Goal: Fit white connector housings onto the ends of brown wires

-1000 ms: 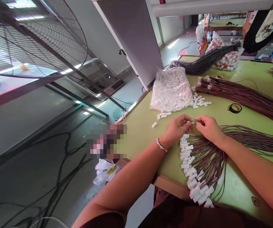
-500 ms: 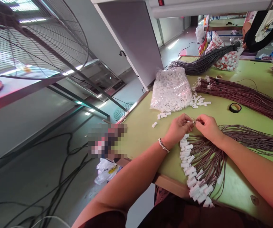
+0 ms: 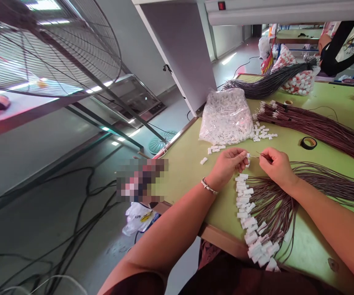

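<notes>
Connector (image 3: pixel 248 155), small and white, is held by the left hand (image 3: pixel 229 163) while dark wire (image 3: pixel 262 155) is pinched by the right hand (image 3: pixel 275 164), a thin strand (image 3: pixel 254 157) being exposed in the gap between them, just beyond the row of white connectors (image 3: pixel 242 200) laid on the surface (image 3: pixel 183 176).

A wire-guarded fan (image 3: pixel 72 49) stands left of the table (image 3: pixel 183 180)

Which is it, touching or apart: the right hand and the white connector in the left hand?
Apart. The head view shows green tabletop between the right hand and the white connector, with thin wire in the gap.
</notes>
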Action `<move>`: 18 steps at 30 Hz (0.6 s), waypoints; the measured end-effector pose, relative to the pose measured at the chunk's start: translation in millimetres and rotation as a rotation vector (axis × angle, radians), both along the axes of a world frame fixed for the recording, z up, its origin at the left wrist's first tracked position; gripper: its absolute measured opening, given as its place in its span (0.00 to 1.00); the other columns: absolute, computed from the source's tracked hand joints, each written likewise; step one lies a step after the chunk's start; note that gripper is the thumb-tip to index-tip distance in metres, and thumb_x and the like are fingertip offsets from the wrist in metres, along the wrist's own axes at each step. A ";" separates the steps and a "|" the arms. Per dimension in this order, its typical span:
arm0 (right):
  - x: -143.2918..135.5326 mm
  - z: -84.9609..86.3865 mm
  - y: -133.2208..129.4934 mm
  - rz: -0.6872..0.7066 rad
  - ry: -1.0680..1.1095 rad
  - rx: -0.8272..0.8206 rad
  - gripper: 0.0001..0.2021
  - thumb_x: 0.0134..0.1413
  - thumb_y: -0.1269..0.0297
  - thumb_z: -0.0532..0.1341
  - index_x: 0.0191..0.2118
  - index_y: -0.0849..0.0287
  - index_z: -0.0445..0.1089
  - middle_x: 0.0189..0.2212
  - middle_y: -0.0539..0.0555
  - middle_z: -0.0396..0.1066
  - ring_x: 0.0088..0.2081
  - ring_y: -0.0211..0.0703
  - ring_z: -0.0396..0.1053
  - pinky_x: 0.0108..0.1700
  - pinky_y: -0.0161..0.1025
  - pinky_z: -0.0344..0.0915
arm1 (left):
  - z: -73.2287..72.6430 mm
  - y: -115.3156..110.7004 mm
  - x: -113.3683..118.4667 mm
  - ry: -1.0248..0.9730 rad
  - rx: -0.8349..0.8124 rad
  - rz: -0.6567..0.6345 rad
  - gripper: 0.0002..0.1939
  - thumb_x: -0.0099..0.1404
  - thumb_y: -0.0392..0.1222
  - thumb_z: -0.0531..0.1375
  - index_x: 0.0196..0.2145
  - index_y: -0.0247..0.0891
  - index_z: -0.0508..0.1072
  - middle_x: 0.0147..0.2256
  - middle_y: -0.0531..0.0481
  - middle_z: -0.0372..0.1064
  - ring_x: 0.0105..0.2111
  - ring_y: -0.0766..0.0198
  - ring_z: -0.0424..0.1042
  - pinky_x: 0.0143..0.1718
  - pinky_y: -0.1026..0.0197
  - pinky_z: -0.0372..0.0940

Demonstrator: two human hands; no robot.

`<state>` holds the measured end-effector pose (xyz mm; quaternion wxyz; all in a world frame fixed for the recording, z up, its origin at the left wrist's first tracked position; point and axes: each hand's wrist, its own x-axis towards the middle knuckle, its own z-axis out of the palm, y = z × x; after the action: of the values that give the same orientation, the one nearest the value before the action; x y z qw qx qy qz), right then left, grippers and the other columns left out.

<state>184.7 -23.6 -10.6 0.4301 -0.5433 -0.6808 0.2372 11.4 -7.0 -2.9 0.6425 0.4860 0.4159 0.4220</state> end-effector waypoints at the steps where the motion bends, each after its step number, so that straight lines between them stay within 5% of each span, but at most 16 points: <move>1: 0.2 -0.3 -0.2 0.004 -0.027 0.016 0.06 0.48 0.63 0.55 0.24 0.57 0.61 0.18 0.46 0.59 0.21 0.34 0.54 0.26 0.33 0.53 | 0.0 -0.2 0.1 -0.010 -0.024 -0.022 0.14 0.56 0.49 0.63 0.30 0.33 0.69 0.21 0.53 0.68 0.17 0.75 0.62 0.16 0.70 0.55; 12: -1.8 -1.5 -2.3 -0.040 -0.190 0.103 0.04 0.47 0.67 0.54 0.25 0.57 0.63 0.19 0.49 0.65 0.22 0.37 0.59 0.28 0.35 0.55 | -7.3 2.1 2.4 0.026 0.087 0.011 0.13 0.51 0.44 0.67 0.30 0.33 0.70 0.20 0.54 0.67 0.17 0.74 0.63 0.19 0.69 0.58; 18: -2.5 -2.4 -0.4 0.085 -0.065 -0.023 0.04 0.47 0.66 0.55 0.26 0.57 0.64 0.20 0.49 0.66 0.22 0.36 0.60 0.27 0.34 0.56 | -13.6 -1.2 8.7 0.089 0.228 0.003 0.08 0.51 0.38 0.66 0.26 0.34 0.70 0.22 0.54 0.68 0.20 0.73 0.64 0.23 0.68 0.62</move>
<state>182.2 -24.1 -13.0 0.3908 -0.5262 -0.7142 0.2455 20.1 -8.2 -16.4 0.5634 0.5734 0.3940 0.4456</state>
